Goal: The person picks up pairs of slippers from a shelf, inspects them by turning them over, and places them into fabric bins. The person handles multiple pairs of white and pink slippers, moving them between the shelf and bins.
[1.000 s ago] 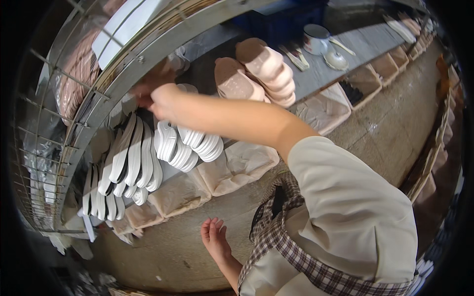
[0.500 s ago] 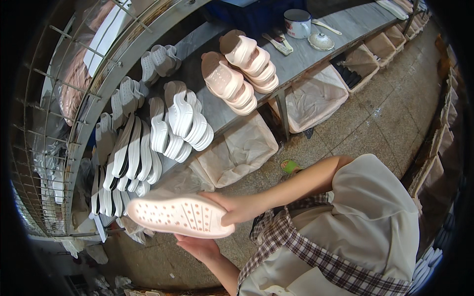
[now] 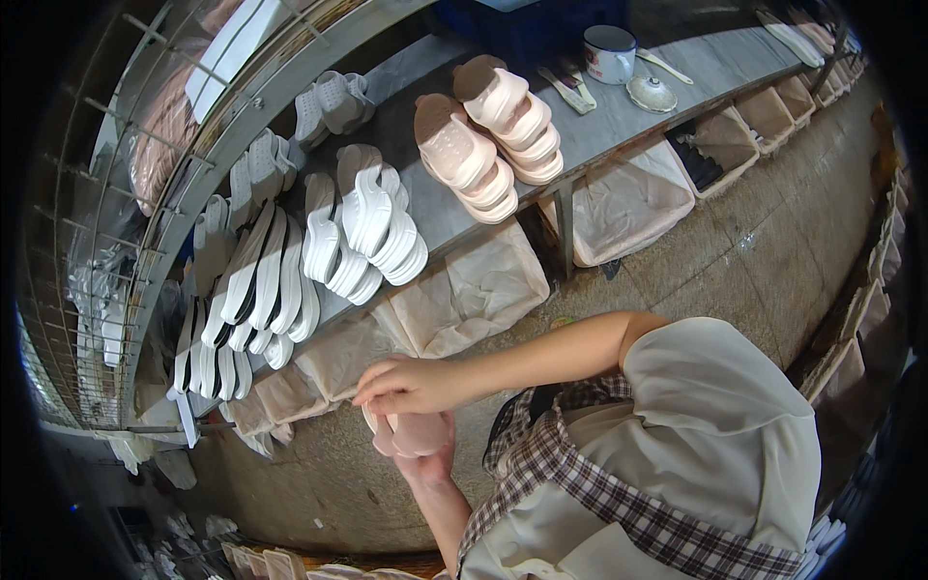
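Pink clog [image 3: 414,437] held up between both hands, apart from worktop [image 3: 715,72]. Left hand [image 3: 432,466] clasps it from below, fingers partly hidden. Right hand [image 3: 404,385] lies over its top, fingers bent; cannot tell whether gripping. White clogs [image 3: 367,217], enamel mug [image 3: 607,66] on worktop.

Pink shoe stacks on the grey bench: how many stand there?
2, side by side: one stack nearer the white shoes, the other stack nearer the mug. The held pink piece is separate. Others may be hidden.
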Demonstrator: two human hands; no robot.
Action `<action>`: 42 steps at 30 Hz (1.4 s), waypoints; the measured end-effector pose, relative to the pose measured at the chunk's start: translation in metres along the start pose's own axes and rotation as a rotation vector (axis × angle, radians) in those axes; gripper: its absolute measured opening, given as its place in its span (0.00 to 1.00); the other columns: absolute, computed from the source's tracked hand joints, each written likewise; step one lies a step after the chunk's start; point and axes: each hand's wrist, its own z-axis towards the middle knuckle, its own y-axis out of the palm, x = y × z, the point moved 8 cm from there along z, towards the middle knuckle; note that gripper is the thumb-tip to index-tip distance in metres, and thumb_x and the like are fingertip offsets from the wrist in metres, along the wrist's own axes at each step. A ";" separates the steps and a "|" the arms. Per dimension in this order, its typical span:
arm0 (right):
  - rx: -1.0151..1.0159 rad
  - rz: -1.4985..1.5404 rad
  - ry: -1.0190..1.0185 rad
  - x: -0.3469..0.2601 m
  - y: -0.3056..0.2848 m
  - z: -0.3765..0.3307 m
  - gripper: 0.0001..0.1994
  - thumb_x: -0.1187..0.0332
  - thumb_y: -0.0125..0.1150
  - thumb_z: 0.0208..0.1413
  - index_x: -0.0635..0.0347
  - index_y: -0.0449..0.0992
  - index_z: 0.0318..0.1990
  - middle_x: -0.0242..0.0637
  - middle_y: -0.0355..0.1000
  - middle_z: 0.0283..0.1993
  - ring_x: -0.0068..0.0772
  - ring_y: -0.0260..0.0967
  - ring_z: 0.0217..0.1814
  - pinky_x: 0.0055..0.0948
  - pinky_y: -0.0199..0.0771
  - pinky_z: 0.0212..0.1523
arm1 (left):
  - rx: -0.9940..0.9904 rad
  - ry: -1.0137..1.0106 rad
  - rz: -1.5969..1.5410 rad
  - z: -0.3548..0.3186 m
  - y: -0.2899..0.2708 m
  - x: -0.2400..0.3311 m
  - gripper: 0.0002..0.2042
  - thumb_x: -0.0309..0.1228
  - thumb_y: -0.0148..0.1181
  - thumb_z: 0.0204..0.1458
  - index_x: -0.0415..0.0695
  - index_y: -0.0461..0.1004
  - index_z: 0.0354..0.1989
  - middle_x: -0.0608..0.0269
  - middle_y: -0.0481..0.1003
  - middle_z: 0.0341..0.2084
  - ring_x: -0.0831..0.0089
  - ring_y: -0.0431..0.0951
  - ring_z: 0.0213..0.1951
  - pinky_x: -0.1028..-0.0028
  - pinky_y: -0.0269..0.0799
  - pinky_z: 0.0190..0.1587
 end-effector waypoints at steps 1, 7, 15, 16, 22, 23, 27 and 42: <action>-0.024 0.107 0.055 0.008 0.003 0.001 0.19 0.54 0.49 0.58 0.57 0.74 0.47 0.39 0.69 0.47 0.38 0.66 0.49 0.30 0.64 0.49 | 0.051 -0.017 -0.032 0.001 -0.003 -0.005 0.19 0.42 0.40 0.60 0.46 0.63 0.55 0.59 0.66 0.53 0.61 0.66 0.54 0.56 0.65 0.53; -0.003 0.267 0.285 0.033 0.000 0.000 0.15 0.60 0.49 0.58 0.59 0.76 0.43 0.41 0.73 0.43 0.34 0.68 0.48 0.28 0.65 0.49 | 0.063 -0.106 -0.220 0.009 -0.001 -0.022 0.19 0.40 0.40 0.60 0.44 0.62 0.56 0.57 0.65 0.55 0.57 0.64 0.56 0.52 0.62 0.56; 0.048 0.373 0.508 0.037 -0.004 0.000 0.14 0.68 0.47 0.51 0.62 0.78 0.39 0.39 0.75 0.39 0.29 0.71 0.42 0.26 0.70 0.44 | -0.006 -0.170 -0.293 0.009 -0.005 -0.032 0.20 0.41 0.41 0.58 0.44 0.61 0.56 0.54 0.64 0.53 0.53 0.64 0.55 0.52 0.61 0.57; 0.022 0.346 0.485 0.033 -0.003 0.002 0.15 0.68 0.44 0.51 0.63 0.78 0.39 0.39 0.75 0.38 0.29 0.71 0.41 0.25 0.70 0.43 | 0.081 -0.142 -0.249 0.007 -0.014 -0.031 0.21 0.42 0.39 0.60 0.42 0.60 0.56 0.49 0.63 0.54 0.49 0.64 0.54 0.51 0.60 0.57; -0.031 0.386 0.549 0.023 0.009 0.004 0.16 0.67 0.45 0.51 0.64 0.77 0.40 0.38 0.74 0.36 0.25 0.69 0.38 0.23 0.67 0.41 | 0.040 -0.127 -0.258 -0.002 -0.012 -0.030 0.28 0.49 0.28 0.61 0.40 0.52 0.61 0.45 0.60 0.56 0.44 0.62 0.56 0.51 0.61 0.58; -0.047 0.377 0.527 0.020 0.013 0.007 0.16 0.67 0.45 0.51 0.65 0.77 0.39 0.38 0.74 0.36 0.25 0.69 0.38 0.23 0.67 0.41 | 0.036 -0.116 -0.238 -0.004 -0.013 -0.027 0.28 0.49 0.28 0.61 0.40 0.53 0.61 0.45 0.60 0.56 0.45 0.63 0.56 0.51 0.61 0.58; -0.057 0.353 0.497 0.012 0.024 0.011 0.16 0.66 0.44 0.52 0.66 0.77 0.38 0.37 0.74 0.36 0.25 0.69 0.38 0.23 0.67 0.41 | 0.007 -0.092 -0.214 -0.011 -0.014 -0.020 0.27 0.48 0.29 0.61 0.40 0.54 0.60 0.47 0.62 0.55 0.46 0.64 0.55 0.51 0.60 0.58; -0.158 0.709 0.720 -0.013 0.056 -0.008 0.23 0.58 0.41 0.63 0.67 0.61 0.58 0.40 0.62 0.58 0.29 0.58 0.59 0.30 0.55 0.61 | -0.310 0.533 0.255 -0.047 -0.006 0.081 0.30 0.40 0.55 0.54 0.36 0.53 0.60 0.51 0.66 0.52 0.61 0.70 0.52 0.63 0.70 0.52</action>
